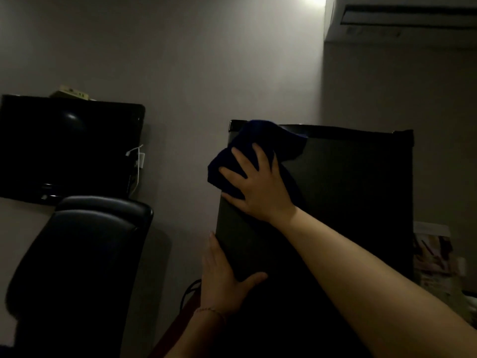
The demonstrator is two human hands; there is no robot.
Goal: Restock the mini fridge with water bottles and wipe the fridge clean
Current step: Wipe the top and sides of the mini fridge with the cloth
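Left hand (222, 280) flat on mini fridge (348, 192) edge, right hand (258, 184) fingers spread, pressing dark cloth (258, 140)

The black mini fridge (348, 189) is the only carrier that shows, standing at the right of the scene, its flat dark panel facing the camera. Directly against that panel, at its far left corner, lies a dark blue cloth (258, 143), bunched and spilling past the left edge, with the right hand (255, 187) spread flat on top of it. Nearer along the same left edge, the left hand (222, 277) rests with straight fingers, thumb laid across the panel.
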